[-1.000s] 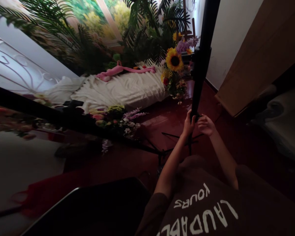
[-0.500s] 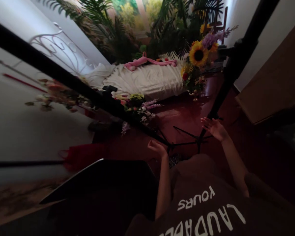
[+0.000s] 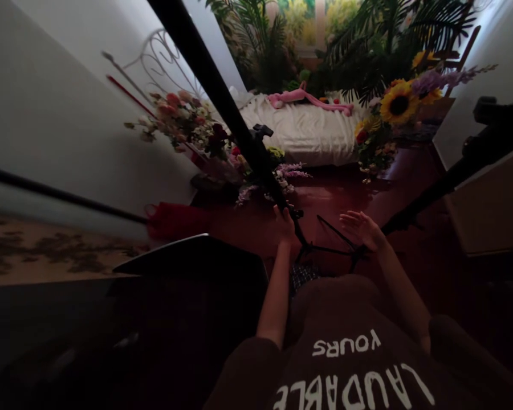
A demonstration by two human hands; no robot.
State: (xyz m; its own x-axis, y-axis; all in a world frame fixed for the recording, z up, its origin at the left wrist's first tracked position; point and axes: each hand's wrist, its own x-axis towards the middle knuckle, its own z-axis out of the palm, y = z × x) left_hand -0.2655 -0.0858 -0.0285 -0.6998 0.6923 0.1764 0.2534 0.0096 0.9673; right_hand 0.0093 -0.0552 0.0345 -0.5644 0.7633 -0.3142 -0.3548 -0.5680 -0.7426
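Note:
My left hand [image 3: 284, 226] is raised beside the lower part of a black stand pole [image 3: 263, 159], its fingers pointing up and apart. The fingertips overlap the pole's edge in view; whether they touch it I cannot tell. My right hand [image 3: 364, 229] is open, palm turned up and fingers spread, with nothing in it. It is nearest to a second black stand pole [image 3: 427, 196], which leans off to the right. The thin black legs [image 3: 331, 249] of the stands spread over the dark red floor between and below my hands.
A dark flat panel [image 3: 205, 256] stands close on my left, with a red bag [image 3: 175, 221] behind it. Ahead is a bench under white cloth [image 3: 308, 134] with a pink plush toy [image 3: 299, 97]. Sunflowers [image 3: 398, 105] and other flowers [image 3: 179, 117] flank it. A brown board [image 3: 496, 199] stands right.
The view has turned left, so the scene sits farther right. My left hand has risen towards the left pole and its fingers have straightened. My right hand remains open.

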